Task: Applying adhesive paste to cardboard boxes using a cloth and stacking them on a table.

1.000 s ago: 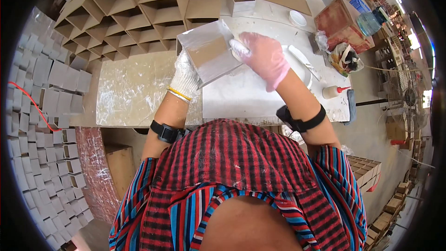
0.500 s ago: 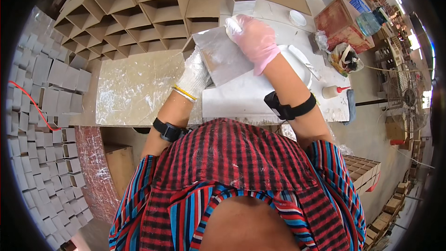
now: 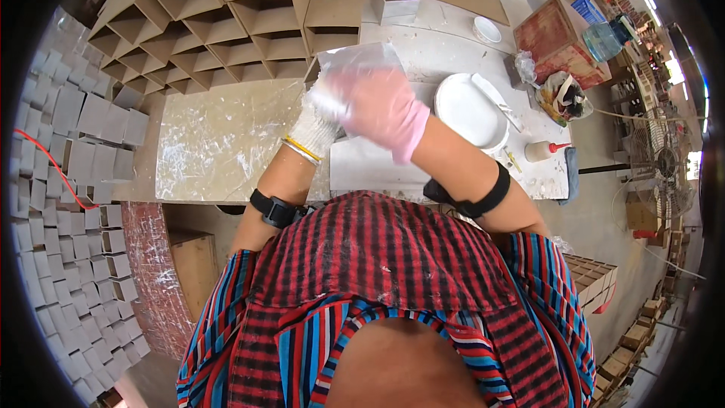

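A grey-faced cardboard piece point(image 3: 377, 55) is held up over the worktable; whether it is a flat panel or a box side I cannot tell. My left hand point(image 3: 316, 119), in a white knit glove, is closed on its left edge. Across its face lies my right hand point(image 3: 381, 106), in a pink glove and smeared by motion. Something white shows at its fingertips, too blurred to name. To the right, a round white dish point(image 3: 457, 109) carries a flat white brush or spatula point(image 3: 491, 92). A white sheet point(image 3: 370, 166) lies on the table below the hands.
Brown open cardboard boxes point(image 3: 257, 11) are stacked at the back left. An open grey box point(image 3: 396, 6) and a small white bowl point(image 3: 487, 29) stand behind. Rightward are a red-tipped squeeze bottle point(image 3: 539, 152) and a reddish crate point(image 3: 557, 41). Grey boxes point(image 3: 83, 174) pile up at far left.
My right hand has swept left and toward me across the grey-faced piece, uncovering more of the white dish. My left hand keeps its grip in nearly the same place.
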Motion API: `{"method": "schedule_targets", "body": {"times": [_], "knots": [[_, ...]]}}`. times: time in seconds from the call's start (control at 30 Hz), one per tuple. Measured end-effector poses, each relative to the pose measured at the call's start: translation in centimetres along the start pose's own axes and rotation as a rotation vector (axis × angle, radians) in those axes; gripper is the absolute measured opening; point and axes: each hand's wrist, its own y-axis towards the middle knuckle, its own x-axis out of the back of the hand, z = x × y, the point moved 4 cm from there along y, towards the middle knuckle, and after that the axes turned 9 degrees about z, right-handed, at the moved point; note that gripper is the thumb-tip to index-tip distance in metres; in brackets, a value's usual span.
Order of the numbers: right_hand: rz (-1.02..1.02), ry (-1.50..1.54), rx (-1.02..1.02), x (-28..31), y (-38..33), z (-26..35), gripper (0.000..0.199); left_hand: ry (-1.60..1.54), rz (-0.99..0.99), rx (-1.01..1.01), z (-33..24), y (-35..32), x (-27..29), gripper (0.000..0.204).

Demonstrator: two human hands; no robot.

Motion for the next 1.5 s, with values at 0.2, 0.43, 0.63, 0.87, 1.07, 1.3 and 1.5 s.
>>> {"method": "schedule_targets", "body": {"times": [0.2,0.43,0.63,0.87,1.07,1.3,1.5], "knots": [[-0.128,0.025,-0.223,2.1,2.1,-3.6,0.034,-0.1,0.251,0.081,0.9,0.1,-0.5,0.042],[-0.199,0.15,-0.09,2.3,0.7,-3.7,0.036,-0.099,0.137,0.133,0.6,-0.6,-0.6,0.042],[-0.221,-0.085,-0.029,1.7,0.7,-3.1,0.033,0.059,0.157,0.138,0.7,-0.8,0.0,0.04],[-0.283,-0.001,-0.019,2.1,0.3,-4.1,0.036,-0.049,0.277,0.14,0.9,-0.7,0.5,0.038],[-0.209,-0.112,-0.141,2.4,0.8,-5.1,0.031,-0.001,0.298,0.138,1.0,-1.7,0.3,0.037],[-0.122,0.207,0.054,1.5,-2.5,-3.7,0.033,-0.104,0.311,0.15,0.8,-0.7,1.8,0.04],[-0.017,-0.072,-0.184,1.4,-2.4,-5.7,0.038,-0.065,0.319,0.194,1.5,-1.0,2.1,0.04]]}}
